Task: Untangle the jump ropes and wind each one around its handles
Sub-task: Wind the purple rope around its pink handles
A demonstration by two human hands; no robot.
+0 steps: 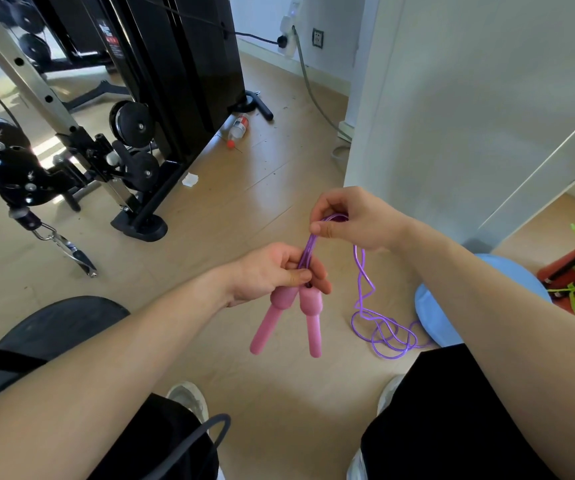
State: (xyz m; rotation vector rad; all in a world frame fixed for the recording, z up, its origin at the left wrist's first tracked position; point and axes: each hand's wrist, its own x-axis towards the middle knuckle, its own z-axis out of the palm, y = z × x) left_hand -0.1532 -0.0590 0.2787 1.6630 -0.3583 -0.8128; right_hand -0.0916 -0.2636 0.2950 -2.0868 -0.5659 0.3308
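Head view: gripping both pink handles (312, 320) by their tops with left hand (272, 271), long ends pointing down. Pinching purple rope (308, 247) higher up with right hand (352, 220).

A single wide-angle camera on the person's head looks forward and steeply down. Both forearms come in from the bottom corners and meet near mid-frame, where the left hand (272, 271) and right hand (348, 220) hold the rope (308, 247) close to the lens. The person's legs and a shoe (189, 400) sit along the lower edge, almost straight below. The floor (244, 209) stretches away behind the hands to a machine (175, 64) at upper left and a wall (452, 98) at upper right. Straight edges bend towards the borders.
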